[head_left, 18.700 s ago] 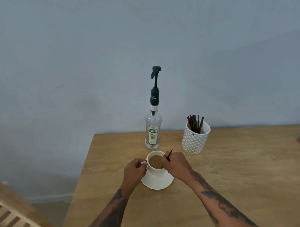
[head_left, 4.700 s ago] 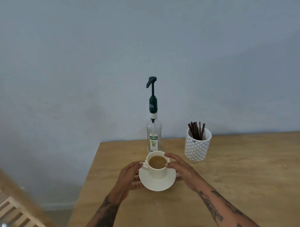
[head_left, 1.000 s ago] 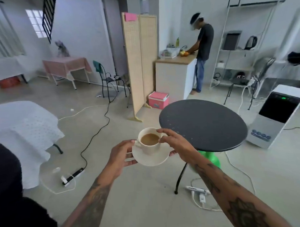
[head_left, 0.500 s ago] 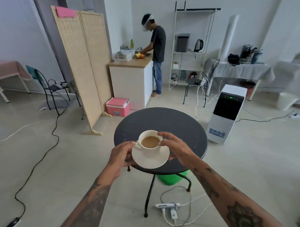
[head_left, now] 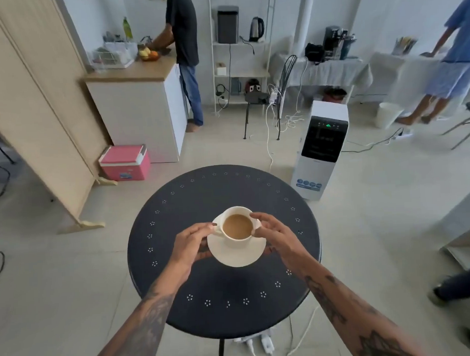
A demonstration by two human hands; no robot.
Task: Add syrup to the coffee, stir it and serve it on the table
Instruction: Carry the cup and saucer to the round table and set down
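Now the cup (head_left: 237,227) of coffee (head_left: 237,226) sits on its saucer (head_left: 238,253), and both are over the middle of the round dark worktop (head_left: 224,284). I cannot tell if the saucer rests on the worktop or hangs just above it. Two hands hold it, one on each side, so it stays flat and the coffee does not spill. The coffee is light brown and comes near the rim, so a small tip could slop it out. The left hand (head_left: 191,243) curls around the left edge of the saucer, by the cup handle, with fingers partly under the saucer. It grips the saucer. The right hand (head_left: 273,236) is half open, and its fingertips (head_left: 254,217) touch the right side of the cup rim while the rest of it holds the saucer edge. No stick is in the cup. I think the coffee is about to be served. The last part is to set it down gently and let go.
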